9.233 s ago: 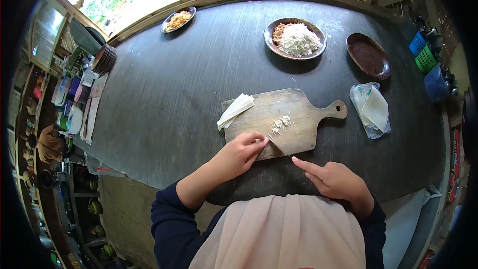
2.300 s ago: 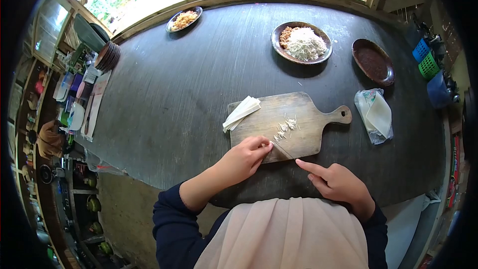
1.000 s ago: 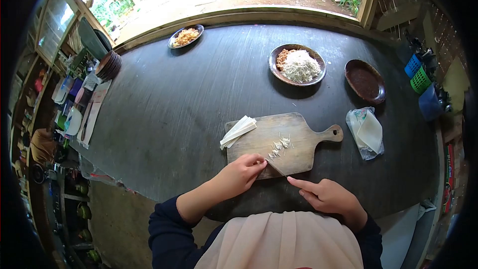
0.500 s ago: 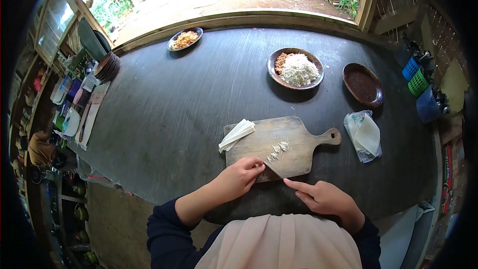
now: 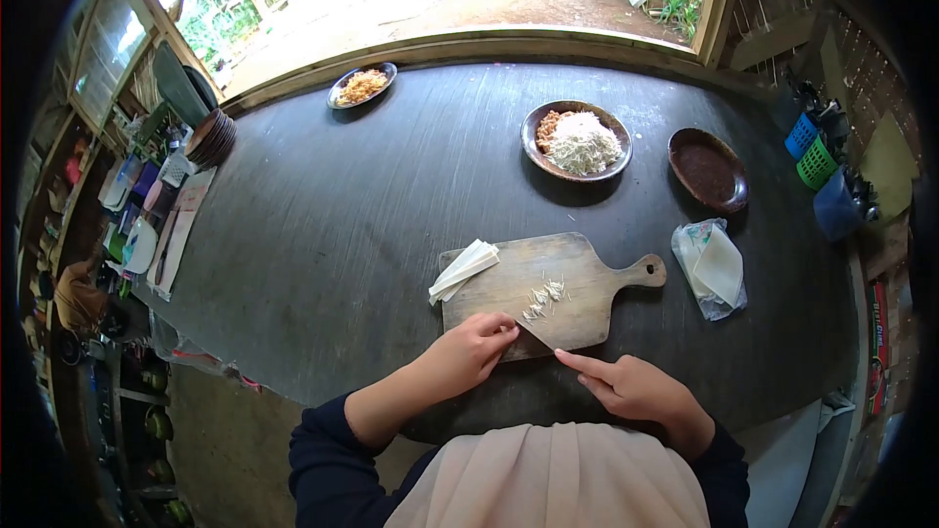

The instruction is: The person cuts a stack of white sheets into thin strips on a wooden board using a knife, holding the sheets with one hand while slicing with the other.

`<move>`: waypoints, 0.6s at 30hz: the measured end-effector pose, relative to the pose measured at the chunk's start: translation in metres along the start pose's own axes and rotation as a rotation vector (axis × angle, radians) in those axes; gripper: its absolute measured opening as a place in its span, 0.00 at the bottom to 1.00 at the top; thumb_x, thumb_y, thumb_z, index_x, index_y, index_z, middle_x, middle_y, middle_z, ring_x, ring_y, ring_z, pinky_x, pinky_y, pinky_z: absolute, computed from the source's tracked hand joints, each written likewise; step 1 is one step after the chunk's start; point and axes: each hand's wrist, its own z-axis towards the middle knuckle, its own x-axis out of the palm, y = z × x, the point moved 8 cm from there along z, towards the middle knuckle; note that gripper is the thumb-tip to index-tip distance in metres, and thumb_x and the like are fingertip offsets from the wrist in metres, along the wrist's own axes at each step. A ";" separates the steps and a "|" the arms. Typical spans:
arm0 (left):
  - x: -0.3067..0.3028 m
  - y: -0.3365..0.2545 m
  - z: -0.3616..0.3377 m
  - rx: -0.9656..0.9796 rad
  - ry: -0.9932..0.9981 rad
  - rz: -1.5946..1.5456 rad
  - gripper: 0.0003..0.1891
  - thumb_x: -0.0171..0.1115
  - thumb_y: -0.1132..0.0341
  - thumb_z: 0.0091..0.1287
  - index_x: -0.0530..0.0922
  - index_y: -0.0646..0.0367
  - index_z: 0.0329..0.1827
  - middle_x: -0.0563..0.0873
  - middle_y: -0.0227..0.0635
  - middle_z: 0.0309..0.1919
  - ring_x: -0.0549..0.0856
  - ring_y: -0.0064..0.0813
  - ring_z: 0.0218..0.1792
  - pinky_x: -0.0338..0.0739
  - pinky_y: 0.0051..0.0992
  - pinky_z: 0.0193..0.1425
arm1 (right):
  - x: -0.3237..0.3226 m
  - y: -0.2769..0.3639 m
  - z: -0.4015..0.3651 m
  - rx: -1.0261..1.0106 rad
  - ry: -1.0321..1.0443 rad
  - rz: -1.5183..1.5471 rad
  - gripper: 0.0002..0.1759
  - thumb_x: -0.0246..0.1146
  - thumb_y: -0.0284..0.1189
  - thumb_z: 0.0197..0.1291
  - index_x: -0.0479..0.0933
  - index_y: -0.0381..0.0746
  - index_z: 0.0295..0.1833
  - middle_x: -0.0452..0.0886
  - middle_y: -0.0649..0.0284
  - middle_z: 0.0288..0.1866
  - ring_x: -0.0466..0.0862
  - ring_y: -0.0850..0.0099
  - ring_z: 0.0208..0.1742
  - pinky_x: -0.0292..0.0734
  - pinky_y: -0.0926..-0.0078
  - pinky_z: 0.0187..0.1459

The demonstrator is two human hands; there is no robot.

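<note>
A wooden cutting board [image 5: 585, 262] with its handle to the right lies at the near side of the dark table. My right hand [image 5: 641, 388] grips a knife [image 5: 539, 335], index finger stretched along it, the blade slanting over the board's near edge. Close to the blade's tip, my left hand [image 5: 476, 347] rests on the board with fingers curled and pinched; what they hold is hidden. Thin white shreds [image 5: 544, 298] lie loose on the board just beyond the blade. Several flat white strips [image 5: 467, 268] are stacked at its left corner.
Beyond the board stands a plate [image 5: 529, 144] with white shreds and an orange-brown food. An empty brown dish [image 5: 708, 171] and a plastic packet of white sheets [image 5: 712, 269] are at right. Another plate of food [image 5: 362, 86] sits far left. Utensil baskets [image 5: 816, 166] line the right edge.
The view has shifted slightly, so things on the table appear a little lower and further left. Both hands and the knife stay almost in place at the board's near edge.
</note>
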 end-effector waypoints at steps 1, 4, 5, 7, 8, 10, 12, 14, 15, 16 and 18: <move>0.000 0.001 0.000 -0.001 -0.004 0.001 0.15 0.62 0.78 0.63 0.80 0.66 0.53 0.80 0.42 0.52 0.81 0.44 0.52 0.78 0.35 0.57 | 0.000 -0.002 -0.001 0.021 0.023 -0.006 0.28 0.55 0.33 0.72 0.65 0.57 0.77 0.76 0.46 0.21 0.78 0.49 0.21 0.75 0.55 0.30; 0.000 0.001 0.000 0.011 -0.015 0.003 0.16 0.62 0.78 0.62 0.79 0.66 0.54 0.80 0.42 0.52 0.81 0.44 0.52 0.78 0.35 0.57 | -0.006 -0.001 -0.010 -0.007 0.039 0.035 0.28 0.55 0.33 0.72 0.65 0.57 0.76 0.76 0.46 0.20 0.78 0.49 0.20 0.74 0.55 0.30; 0.000 0.001 0.000 0.006 -0.010 -0.003 0.16 0.62 0.79 0.62 0.79 0.66 0.54 0.80 0.42 0.52 0.81 0.44 0.52 0.78 0.35 0.57 | -0.006 0.000 -0.009 -0.008 0.041 0.033 0.28 0.55 0.33 0.72 0.65 0.57 0.76 0.76 0.46 0.20 0.78 0.49 0.20 0.74 0.55 0.30; 0.001 0.001 0.000 0.001 0.000 -0.007 0.16 0.62 0.79 0.62 0.79 0.66 0.54 0.80 0.42 0.53 0.81 0.44 0.52 0.78 0.35 0.57 | -0.004 -0.001 -0.008 0.025 0.045 0.016 0.28 0.56 0.33 0.72 0.65 0.57 0.76 0.76 0.46 0.21 0.78 0.49 0.20 0.74 0.56 0.30; 0.001 0.001 0.000 0.002 0.000 -0.009 0.16 0.62 0.79 0.62 0.79 0.66 0.54 0.80 0.42 0.53 0.81 0.44 0.52 0.78 0.35 0.57 | -0.003 -0.001 -0.007 0.026 0.042 0.018 0.28 0.56 0.33 0.72 0.65 0.57 0.76 0.76 0.46 0.21 0.78 0.49 0.20 0.74 0.56 0.30; 0.001 0.001 0.000 0.005 0.000 -0.009 0.16 0.62 0.79 0.62 0.79 0.66 0.54 0.80 0.42 0.53 0.81 0.44 0.52 0.78 0.35 0.57 | -0.003 0.002 -0.004 -0.024 0.010 -0.002 0.28 0.56 0.33 0.72 0.65 0.56 0.76 0.76 0.46 0.21 0.78 0.49 0.20 0.75 0.56 0.30; 0.000 0.001 -0.001 0.017 -0.010 0.000 0.16 0.62 0.79 0.62 0.79 0.67 0.54 0.80 0.42 0.53 0.81 0.44 0.52 0.78 0.35 0.57 | -0.004 0.003 -0.004 -0.037 -0.002 0.007 0.29 0.56 0.32 0.71 0.65 0.56 0.76 0.76 0.46 0.21 0.78 0.49 0.20 0.74 0.56 0.30; 0.000 0.001 -0.001 0.012 -0.012 -0.006 0.16 0.62 0.79 0.62 0.79 0.67 0.53 0.80 0.42 0.53 0.81 0.44 0.52 0.78 0.35 0.57 | -0.005 0.004 -0.004 -0.049 -0.008 0.018 0.29 0.56 0.31 0.71 0.65 0.56 0.77 0.76 0.46 0.21 0.78 0.49 0.20 0.74 0.56 0.30; 0.000 0.001 0.000 0.009 -0.012 -0.011 0.16 0.62 0.79 0.62 0.80 0.67 0.53 0.80 0.42 0.53 0.81 0.44 0.52 0.78 0.35 0.57 | -0.005 0.004 -0.005 -0.049 0.003 0.007 0.29 0.56 0.31 0.71 0.65 0.56 0.77 0.76 0.46 0.21 0.78 0.49 0.20 0.74 0.56 0.30; 0.000 0.001 0.000 0.008 -0.011 -0.012 0.16 0.62 0.79 0.62 0.80 0.67 0.53 0.80 0.42 0.53 0.81 0.44 0.52 0.78 0.35 0.57 | -0.004 0.004 -0.005 -0.048 0.012 -0.004 0.30 0.56 0.31 0.71 0.65 0.56 0.77 0.76 0.46 0.21 0.78 0.49 0.20 0.74 0.56 0.30; 0.000 0.000 0.000 0.012 -0.004 0.000 0.15 0.62 0.79 0.62 0.80 0.67 0.53 0.80 0.42 0.52 0.82 0.44 0.51 0.78 0.35 0.57 | -0.005 0.004 -0.005 -0.041 0.020 0.007 0.30 0.56 0.31 0.71 0.65 0.56 0.77 0.76 0.46 0.21 0.78 0.49 0.21 0.75 0.57 0.30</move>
